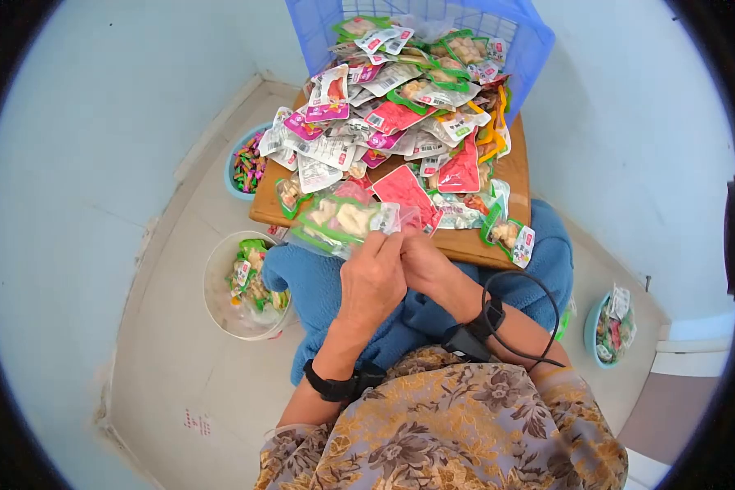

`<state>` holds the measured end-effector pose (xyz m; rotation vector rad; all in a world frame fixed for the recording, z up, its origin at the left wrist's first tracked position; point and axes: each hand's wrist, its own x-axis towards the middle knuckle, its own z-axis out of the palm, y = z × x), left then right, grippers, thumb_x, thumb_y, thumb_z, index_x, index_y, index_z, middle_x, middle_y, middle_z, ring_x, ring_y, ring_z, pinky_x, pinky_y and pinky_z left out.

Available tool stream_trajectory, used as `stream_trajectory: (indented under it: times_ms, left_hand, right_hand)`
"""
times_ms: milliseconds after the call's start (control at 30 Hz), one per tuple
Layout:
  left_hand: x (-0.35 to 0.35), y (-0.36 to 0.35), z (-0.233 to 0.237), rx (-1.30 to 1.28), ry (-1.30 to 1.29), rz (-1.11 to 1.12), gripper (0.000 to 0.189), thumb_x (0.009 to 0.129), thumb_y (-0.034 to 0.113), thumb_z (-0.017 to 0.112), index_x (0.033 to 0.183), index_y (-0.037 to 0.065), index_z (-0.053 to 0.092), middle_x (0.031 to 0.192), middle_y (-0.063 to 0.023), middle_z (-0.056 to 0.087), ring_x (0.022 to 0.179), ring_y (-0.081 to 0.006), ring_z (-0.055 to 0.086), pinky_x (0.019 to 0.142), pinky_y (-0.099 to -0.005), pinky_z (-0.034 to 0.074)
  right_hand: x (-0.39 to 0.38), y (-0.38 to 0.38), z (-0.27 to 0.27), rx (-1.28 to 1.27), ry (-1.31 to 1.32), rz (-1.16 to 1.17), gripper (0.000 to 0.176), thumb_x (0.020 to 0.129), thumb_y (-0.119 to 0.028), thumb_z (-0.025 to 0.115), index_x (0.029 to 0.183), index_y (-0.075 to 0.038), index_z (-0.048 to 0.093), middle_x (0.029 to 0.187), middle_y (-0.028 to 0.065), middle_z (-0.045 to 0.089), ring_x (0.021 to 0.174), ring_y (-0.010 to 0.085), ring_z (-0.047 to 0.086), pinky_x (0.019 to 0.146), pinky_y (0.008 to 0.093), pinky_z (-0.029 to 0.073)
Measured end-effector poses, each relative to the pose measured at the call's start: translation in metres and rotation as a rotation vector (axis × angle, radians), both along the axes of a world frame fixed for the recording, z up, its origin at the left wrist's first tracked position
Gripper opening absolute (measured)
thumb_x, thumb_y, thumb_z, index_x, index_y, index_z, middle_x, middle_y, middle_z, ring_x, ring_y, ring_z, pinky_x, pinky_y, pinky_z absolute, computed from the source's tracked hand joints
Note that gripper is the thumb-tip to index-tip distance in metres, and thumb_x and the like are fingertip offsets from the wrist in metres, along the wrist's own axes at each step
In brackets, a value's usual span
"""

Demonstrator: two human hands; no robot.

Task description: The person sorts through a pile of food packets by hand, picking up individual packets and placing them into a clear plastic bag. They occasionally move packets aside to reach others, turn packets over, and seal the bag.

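Note:
My left hand (pixel 371 273) and my right hand (pixel 422 260) meet just past the front edge of the wooden table (pixel 474 247). Both are closed on the top end of a clear plastic bag (pixel 335 222) with green-edged packets of pale food inside. The bag hangs out to the left of my fingers. Beyond my hands lies a big heap of small packets, among them a red packet (pixel 404 193), a purple and white packet (pixel 329 92) and a green-edged packet (pixel 506 233) at the right corner.
A blue plastic basket (pixel 532 49) lies tipped at the table's back, its packets spilling forward. On the floor are a white bucket (pixel 220 306) of packets, a bowl (pixel 232 175) of small colourful pieces, and a bowl (pixel 592 335) at the right. Blue cloth (pixel 302 278) covers my lap.

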<state>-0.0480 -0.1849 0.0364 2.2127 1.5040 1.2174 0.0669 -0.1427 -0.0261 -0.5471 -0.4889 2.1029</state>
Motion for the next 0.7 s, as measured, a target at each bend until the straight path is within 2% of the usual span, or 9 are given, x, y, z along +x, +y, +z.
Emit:
stream_trajectory:
  times_ms: [67,167,300,367,467,567,600,700]
  left_hand:
    - [0.001,0.0,-0.003,0.009,-0.002,0.002,0.019,0.086,0.001,0.063,0.104,0.002,0.068,0.086,-0.0133,0.06,0.072,-0.0349,0.064,0.061,-0.0408,0.053]
    - [-0.001,0.001,-0.004,0.014,-0.009,0.008,0.019,0.086,0.0,0.063,0.104,0.002,0.068,0.087,-0.0134,0.061,0.073,-0.0348,0.065,0.061,-0.0405,0.053]
    - [-0.003,0.001,-0.003,0.015,-0.02,0.024,0.021,0.086,-0.001,0.063,0.106,0.002,0.069,0.088,-0.0134,0.061,0.074,-0.0346,0.065,0.062,-0.0397,0.053]
    - [-0.004,0.001,-0.002,0.015,-0.024,0.028,0.022,0.085,-0.002,0.063,0.106,0.002,0.069,0.088,-0.0134,0.061,0.074,-0.0344,0.064,0.062,-0.0395,0.053]
    - [-0.006,0.002,-0.003,0.023,-0.03,0.031,0.022,0.085,-0.002,0.063,0.106,0.002,0.069,0.087,-0.0135,0.062,0.073,-0.034,0.064,0.063,-0.0392,0.052]
    - [-0.004,0.002,-0.003,0.02,-0.03,0.013,0.022,0.085,-0.002,0.063,0.105,0.003,0.069,0.087,-0.0135,0.062,0.073,-0.0337,0.064,0.063,-0.0393,0.052]
    - [-0.004,0.002,-0.002,0.012,-0.021,0.027,0.022,0.085,-0.002,0.063,0.105,0.004,0.07,0.087,-0.0135,0.062,0.073,-0.0337,0.064,0.063,-0.0394,0.052]
    - [-0.004,0.002,-0.006,0.005,-0.008,0.021,0.023,0.085,-0.003,0.063,0.106,0.004,0.07,0.086,-0.0134,0.062,0.073,-0.0327,0.064,0.063,-0.0386,0.052]
  right_hand:
    - [-0.005,0.001,0.008,-0.072,-0.036,-0.006,0.032,0.101,-0.004,0.041,0.13,0.0,0.055,0.121,0.0119,0.063,0.107,0.0216,0.064,0.094,0.0372,0.054]
    - [-0.013,0.002,0.025,-0.126,-0.105,-0.051,0.034,0.103,-0.008,0.038,0.132,0.0,0.053,0.122,0.0118,0.063,0.105,0.0213,0.064,0.093,0.0369,0.054]
    - [-0.019,0.005,0.024,-0.077,-0.13,-0.064,0.033,0.103,-0.01,0.04,0.132,-0.001,0.053,0.12,0.0109,0.064,0.104,0.0203,0.064,0.091,0.0363,0.054]
    - [-0.02,0.006,0.016,-0.054,-0.057,-0.087,0.025,0.099,-0.007,0.047,0.12,-0.002,0.058,0.107,0.0097,0.064,0.094,0.0209,0.064,0.085,0.0361,0.054]
    - [-0.019,0.007,0.025,-0.062,-0.108,-0.079,0.02,0.101,-0.009,0.045,0.116,-0.004,0.059,0.103,0.0072,0.064,0.09,0.0179,0.062,0.079,0.0328,0.053]
    - [-0.021,0.013,-0.02,0.019,-0.23,-0.151,0.018,0.102,-0.011,0.046,0.113,-0.006,0.059,0.099,0.0042,0.063,0.085,0.0149,0.06,0.072,0.0305,0.051]
    - [-0.028,0.011,0.002,-0.095,-0.242,-0.259,0.014,0.097,-0.006,0.047,0.094,-0.003,0.061,0.089,0.006,0.062,0.077,0.0144,0.059,0.065,0.0318,0.049]
    - [-0.033,0.018,-0.016,0.001,-0.28,-0.281,0.014,0.101,-0.01,0.05,0.1,-0.005,0.064,0.088,0.0015,0.061,0.073,0.0115,0.055,0.063,0.0284,0.047]
